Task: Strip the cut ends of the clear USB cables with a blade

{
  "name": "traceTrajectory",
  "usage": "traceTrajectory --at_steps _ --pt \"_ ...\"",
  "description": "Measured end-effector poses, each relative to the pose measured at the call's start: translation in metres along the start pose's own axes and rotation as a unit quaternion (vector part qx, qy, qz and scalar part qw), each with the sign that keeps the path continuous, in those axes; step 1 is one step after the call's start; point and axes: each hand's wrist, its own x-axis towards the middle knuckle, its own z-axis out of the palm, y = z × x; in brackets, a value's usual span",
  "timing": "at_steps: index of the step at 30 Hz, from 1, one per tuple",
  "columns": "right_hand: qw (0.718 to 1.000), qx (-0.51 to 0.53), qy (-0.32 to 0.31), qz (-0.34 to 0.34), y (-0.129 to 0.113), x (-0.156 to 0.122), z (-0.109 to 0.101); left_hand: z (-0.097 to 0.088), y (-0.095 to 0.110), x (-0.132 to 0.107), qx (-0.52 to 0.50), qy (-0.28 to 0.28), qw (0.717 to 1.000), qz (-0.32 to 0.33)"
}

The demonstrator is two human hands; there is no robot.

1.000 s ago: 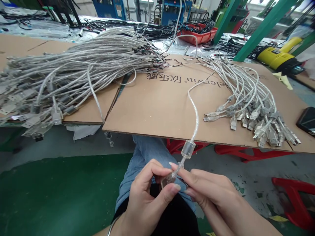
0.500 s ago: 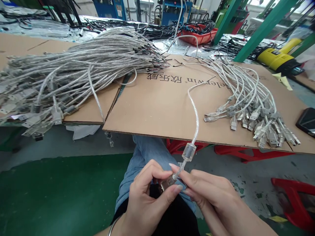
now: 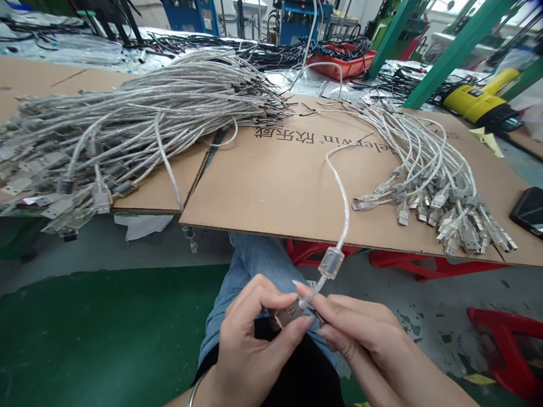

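Note:
Over my lap, my left hand [image 3: 258, 333] pinches the USB plug end of a clear-jacketed USB cable [image 3: 344, 212] between thumb and forefinger. My right hand [image 3: 360, 330] is closed just right of the plug, its forefinger against the cable's neck. Between its thumb and fingers is a small thin metal piece [image 3: 317, 316], mostly hidden; its kind cannot be told. A grey ferrite core in a clear sleeve [image 3: 331, 263] sits on the cable beyond my fingers. From there the cable runs up over the cardboard [image 3: 254, 192] to its bare wire end.
A big heap of similar cables [image 3: 139, 124] covers the left cardboard. A smaller bundle [image 3: 424, 158] lies right, plugs toward me. Beyond are a red tray [image 3: 343, 65] of black cables, green posts [image 3: 458, 51] and a yellow heat gun [image 3: 479, 104]. A black phone-like object [image 3: 528, 209] rests far right.
The cable and its ferrite core have shifted slightly to the right. A little more of the thin metal piece shows at my right fingertips. Both hands keep nearly the same grip.

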Motion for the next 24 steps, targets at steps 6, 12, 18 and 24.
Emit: traceTrajectory --at_steps 6,12,18,24 --pt "0.999 0.026 0.033 0.008 0.002 0.001 0.006 0.0 -0.003 -0.001 0.007 0.012 0.999 0.031" --pt "0.997 0.055 0.038 0.023 0.007 -0.003 -0.001 0.003 -0.001 0.002 -0.057 0.026 0.997 -0.051" --pt "0.966 0.195 0.109 0.131 0.008 0.005 0.004 0.001 0.007 0.001 -0.189 -0.044 0.963 -0.185" --pt "0.908 0.382 0.127 0.112 0.02 0.015 0.011 0.001 0.008 0.004 -0.399 -0.155 0.802 -0.416"
